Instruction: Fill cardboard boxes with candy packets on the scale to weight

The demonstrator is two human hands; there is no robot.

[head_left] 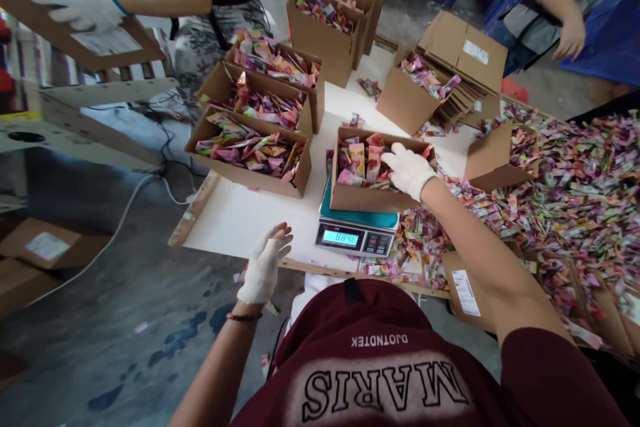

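Note:
My right hand [407,170], in a white glove, rests inside an open cardboard box [365,197] full of colourful candy packets [357,160]; its fingers are curled down onto the packets. The box stands on a digital scale [353,237] with a lit display. My left hand [265,267], also gloved in white, hovers at the near edge of the white table [250,220] with its fingers loosely stretched and nothing in it.
Several filled candy boxes [247,153] stand on the table's left and back. A big heap of loose packets [570,193] covers the right side. Flat cartons [465,53] are stacked at the back. A gloved person at far left holds a cardboard sheet [85,33]; another person's arm [565,7] is at top right.

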